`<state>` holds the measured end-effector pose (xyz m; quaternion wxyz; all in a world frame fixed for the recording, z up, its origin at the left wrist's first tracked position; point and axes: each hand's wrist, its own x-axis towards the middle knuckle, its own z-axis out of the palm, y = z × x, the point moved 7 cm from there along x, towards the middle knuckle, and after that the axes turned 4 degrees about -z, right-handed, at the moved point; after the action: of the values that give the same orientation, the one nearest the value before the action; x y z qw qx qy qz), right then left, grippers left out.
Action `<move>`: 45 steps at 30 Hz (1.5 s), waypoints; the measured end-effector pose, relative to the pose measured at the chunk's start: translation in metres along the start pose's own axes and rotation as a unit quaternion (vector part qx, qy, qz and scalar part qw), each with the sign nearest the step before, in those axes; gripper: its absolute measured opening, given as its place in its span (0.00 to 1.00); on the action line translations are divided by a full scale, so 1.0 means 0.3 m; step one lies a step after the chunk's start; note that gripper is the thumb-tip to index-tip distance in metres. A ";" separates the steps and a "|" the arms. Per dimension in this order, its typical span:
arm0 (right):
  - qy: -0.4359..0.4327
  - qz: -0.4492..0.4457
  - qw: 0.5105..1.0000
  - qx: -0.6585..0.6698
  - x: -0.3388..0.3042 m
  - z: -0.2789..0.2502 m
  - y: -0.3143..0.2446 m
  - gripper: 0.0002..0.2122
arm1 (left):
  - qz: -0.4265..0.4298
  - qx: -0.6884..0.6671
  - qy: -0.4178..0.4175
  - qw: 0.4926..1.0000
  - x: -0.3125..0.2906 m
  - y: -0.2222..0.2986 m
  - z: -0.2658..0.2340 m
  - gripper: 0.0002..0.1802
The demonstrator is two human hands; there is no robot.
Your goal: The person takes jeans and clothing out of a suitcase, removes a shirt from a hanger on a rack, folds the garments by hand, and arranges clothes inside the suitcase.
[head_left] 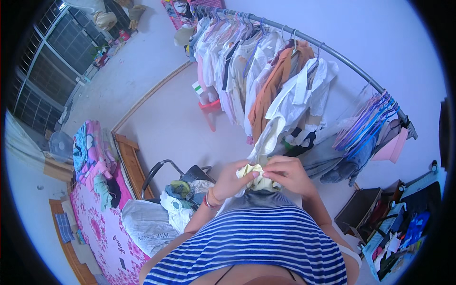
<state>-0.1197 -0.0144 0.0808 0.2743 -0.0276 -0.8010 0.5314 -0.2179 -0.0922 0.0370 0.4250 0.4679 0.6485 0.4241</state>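
Directly in front of the striped torso, both hands are gathering a pale yellow garment (256,176) into a bunch. The left hand (231,179) is closing over the bundle from the left, its fingers curling around the crumpled cloth and the thumb pressing toward the middle. The right hand (289,173) is coming in from the right, fingers bent and pinched tight on the same fabric, fingertips nearly meeting those of the other hand. Neither hand is lying open; both are gripping cloth.

The garment is looking soft, thin and heavily wrinkled, cream to light yellow, with no clear print. Its bunched part is sitting between the two hands, while a paler length is running up and slightly to the right from the bundle toward the clothes rail (332,53), so the long axis is pointing from the hands up toward the hanging clothes. Whether that upper length is part of the same piece or a neighbouring white shirt (299,97) cannot be told.

The rail is curving across the upper right, carrying white, pink and rust-orange tops, with a cluster of empty pink and blue hangers (365,123) near its right end. To the lower left, a chair (164,173) is holding heaped clothes, next to a bed with a pink floral sheet (102,232).
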 end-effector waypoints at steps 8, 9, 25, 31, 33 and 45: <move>0.034 0.000 0.997 0.063 -0.013 0.015 0.055 0.07 | 0.007 -0.111 0.063 0.992 0.000 0.011 -0.006 0.05; 0.052 0.010 0.996 0.075 -0.010 0.015 0.059 0.07 | 0.007 -0.111 0.064 0.992 0.002 0.007 -0.004 0.05; 0.151 -0.001 0.988 -0.016 0.010 0.004 0.044 0.03 | 0.063 -0.083 0.116 0.988 -0.020 0.032 -0.025 0.04; 0.255 0.045 0.964 -0.058 -0.069 -0.269 0.134 0.05 | 0.016 -0.166 0.193 0.967 -0.035 -0.018 -0.231 0.08; 0.233 0.054 0.966 -0.102 -0.087 -0.324 0.128 0.06 | 0.011 -0.226 0.159 0.961 -0.055 0.062 -0.258 0.06; 0.002 -0.090 0.989 -0.120 0.017 -0.022 0.136 0.11 | 0.127 -0.127 0.139 0.974 0.008 0.176 -0.247 0.09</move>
<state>-0.1310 0.0104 0.0493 0.3171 0.0109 -0.8579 0.4042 -0.2757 -0.0906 0.1073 0.3292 0.4249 0.5776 0.6144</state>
